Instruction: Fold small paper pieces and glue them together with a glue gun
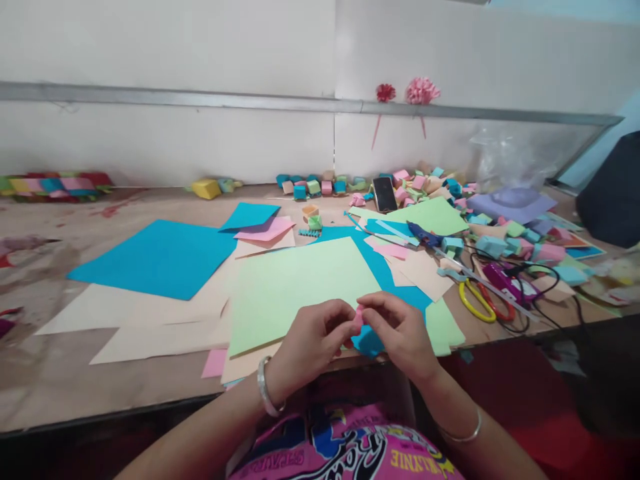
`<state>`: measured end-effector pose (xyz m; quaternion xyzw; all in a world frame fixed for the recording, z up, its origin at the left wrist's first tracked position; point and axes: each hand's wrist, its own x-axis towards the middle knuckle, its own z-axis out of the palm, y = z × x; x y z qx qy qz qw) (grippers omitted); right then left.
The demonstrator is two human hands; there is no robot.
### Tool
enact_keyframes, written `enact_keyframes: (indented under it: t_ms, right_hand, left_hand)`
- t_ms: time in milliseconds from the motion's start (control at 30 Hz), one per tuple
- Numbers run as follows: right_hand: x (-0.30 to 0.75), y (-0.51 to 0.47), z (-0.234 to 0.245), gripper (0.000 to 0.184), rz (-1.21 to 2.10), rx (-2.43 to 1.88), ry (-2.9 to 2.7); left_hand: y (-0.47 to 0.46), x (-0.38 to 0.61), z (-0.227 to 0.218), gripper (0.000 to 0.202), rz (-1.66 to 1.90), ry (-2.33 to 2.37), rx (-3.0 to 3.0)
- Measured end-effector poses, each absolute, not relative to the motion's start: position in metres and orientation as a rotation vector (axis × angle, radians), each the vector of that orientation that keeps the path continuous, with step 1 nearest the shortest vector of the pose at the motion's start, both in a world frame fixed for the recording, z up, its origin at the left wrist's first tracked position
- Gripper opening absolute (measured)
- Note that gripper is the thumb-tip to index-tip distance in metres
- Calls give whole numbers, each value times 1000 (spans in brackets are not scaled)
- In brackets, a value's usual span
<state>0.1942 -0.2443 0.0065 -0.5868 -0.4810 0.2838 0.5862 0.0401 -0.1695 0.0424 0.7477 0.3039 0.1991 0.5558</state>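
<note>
My left hand and my right hand meet at the near edge of the table, fingers curled. Both pinch a small folded pink paper piece between their fingertips. A large light green sheet lies flat on the table just behind the hands. A blue sheet shows beneath my right hand. Each wrist wears a silver bangle.
A big blue sheet and cream sheets cover the left of the table. Yellow-handled scissors, a blue glue gun, a phone and several small folded paper cubes crowd the right. Paper flowers sit on the wall rail.
</note>
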Motion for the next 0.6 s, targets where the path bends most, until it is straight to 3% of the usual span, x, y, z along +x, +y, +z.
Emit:
enact_keyframes:
  t_ms: [300,467,600]
  right_hand:
    - [208,-253,-4,12,731,-1275,-773]
    - [214,-251,-6,14,791,-1224,-597]
    - [218,-255,-9,13,683,-1325,-615]
  left_hand:
    - [-182,66,25,7,741,737,1982]
    - [-185,77,20,22,935,700,2180]
    - [-186,85,20,15,956,743,2333]
